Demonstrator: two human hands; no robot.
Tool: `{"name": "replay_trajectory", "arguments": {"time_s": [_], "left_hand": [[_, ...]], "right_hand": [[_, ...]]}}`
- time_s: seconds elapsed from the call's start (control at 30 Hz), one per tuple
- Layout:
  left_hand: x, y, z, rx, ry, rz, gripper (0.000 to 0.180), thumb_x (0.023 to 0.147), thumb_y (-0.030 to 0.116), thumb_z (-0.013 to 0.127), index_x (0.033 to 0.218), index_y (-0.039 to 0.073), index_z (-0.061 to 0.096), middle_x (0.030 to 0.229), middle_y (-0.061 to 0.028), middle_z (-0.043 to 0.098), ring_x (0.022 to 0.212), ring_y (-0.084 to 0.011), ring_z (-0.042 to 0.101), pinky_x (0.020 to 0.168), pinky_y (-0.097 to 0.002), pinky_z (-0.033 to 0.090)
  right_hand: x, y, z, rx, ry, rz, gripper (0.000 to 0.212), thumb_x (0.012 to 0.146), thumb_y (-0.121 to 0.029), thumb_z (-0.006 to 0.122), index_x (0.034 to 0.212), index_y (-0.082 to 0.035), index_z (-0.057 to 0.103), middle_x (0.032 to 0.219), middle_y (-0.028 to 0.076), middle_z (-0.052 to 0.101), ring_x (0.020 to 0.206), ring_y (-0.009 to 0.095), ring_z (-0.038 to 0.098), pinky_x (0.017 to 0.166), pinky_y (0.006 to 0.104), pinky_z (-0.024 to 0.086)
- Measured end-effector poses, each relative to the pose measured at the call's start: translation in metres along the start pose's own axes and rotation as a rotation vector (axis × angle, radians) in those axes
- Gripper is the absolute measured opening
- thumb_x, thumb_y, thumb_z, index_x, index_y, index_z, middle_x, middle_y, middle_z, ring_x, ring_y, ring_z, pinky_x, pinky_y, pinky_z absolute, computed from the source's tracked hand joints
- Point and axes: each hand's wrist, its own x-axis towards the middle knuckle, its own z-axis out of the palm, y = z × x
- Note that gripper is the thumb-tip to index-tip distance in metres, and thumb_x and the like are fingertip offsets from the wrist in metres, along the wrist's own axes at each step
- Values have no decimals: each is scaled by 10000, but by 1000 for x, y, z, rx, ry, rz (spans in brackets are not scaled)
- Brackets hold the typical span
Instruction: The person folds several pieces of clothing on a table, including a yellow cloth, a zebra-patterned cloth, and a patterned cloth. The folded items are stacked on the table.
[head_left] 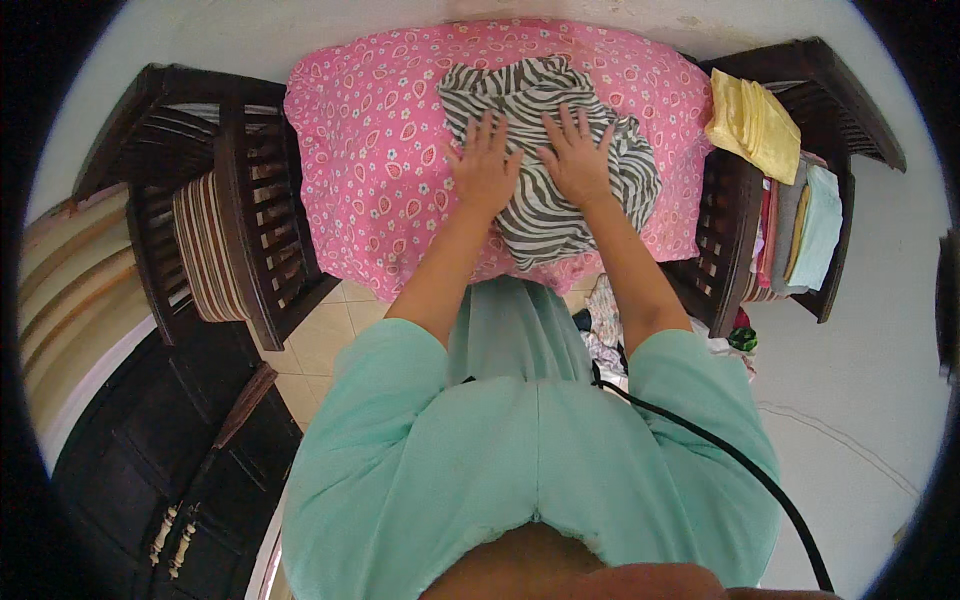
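A black-and-white zebra-striped garment (545,215) lies spread, with loose folds at its right side, on a pink patterned cloth (375,170). My left hand (484,165) rests palm down on the garment's left part, fingers stretched and apart. Just to its right, my right hand (578,160) presses flat on the striped fabric with its fingers spread. Neither hand grips anything. What kind of garment it is cannot be told from its shape.
Dark slatted wooden chairs flank the pink cloth, one on the left (240,200) and one on the right (725,220). Yellow folded cloth (752,120) and a stack of folded clothes (812,230) sit at the right. A black cable (720,445) crosses my right side. Loose clothes (603,335) lie below.
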Motion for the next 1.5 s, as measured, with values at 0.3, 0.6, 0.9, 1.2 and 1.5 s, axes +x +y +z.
{"name": "replay_trajectory", "arguments": {"time_s": [0.3, 0.6, 0.9, 1.2, 1.5], "left_hand": [[17, -18, 6, 84, 217, -52, 589, 810, 420, 457, 1284, 92, 332, 1362, -197, 193, 1235, -426, 166, 944, -598, 155], [31, -14, -1, 61, 64, 189, 508, 868, 355, 344, 1324, 148, 257, 1384, -104, 196, 1272, -322, 157, 996, -541, 105], [17, -45, 4, -152, 187, -72, 546, 861, 332, 395, 1309, 57, 252, 1349, -183, 230, 1238, -341, 222, 1016, -420, 171], [-72, 16, 8, -1158, 135, -641, 551, 761, 213, 629, 1175, -47, 376, 1084, -142, 500, 946, -194, 498, 811, -293, 399], [-56, 26, -12, -1652, -226, -803, 470, 739, 100, 619, 1141, -9, 402, 1088, -130, 517, 932, -241, 542, 750, -351, 468]], "right_hand": [[12, 68, 17, 72, 32, 281, 525, 869, -349, 352, 1300, -59, 275, 1358, 132, 249, 1254, 323, 208, 1006, 481, 168], [12, -9, 11, -2, 29, -3, 507, 861, -375, 371, 1300, -131, 304, 1363, 106, 251, 1266, 310, 185, 972, 584, 111], [-15, 70, 23, 179, 140, 352, 500, 873, -349, 344, 1298, -92, 290, 1352, 169, 241, 1244, 372, 200, 974, 565, 122], [-50, -2, -9, 116, -7, 173, 490, 862, -332, 386, 1305, -147, 286, 1370, 148, 210, 1255, 348, 192, 987, 549, 124], [-117, 15, -29, 867, 254, 492, 300, 851, -225, 475, 1085, -39, 502, 1106, 134, 490, 1035, 264, 454, 838, 341, 373]]}}
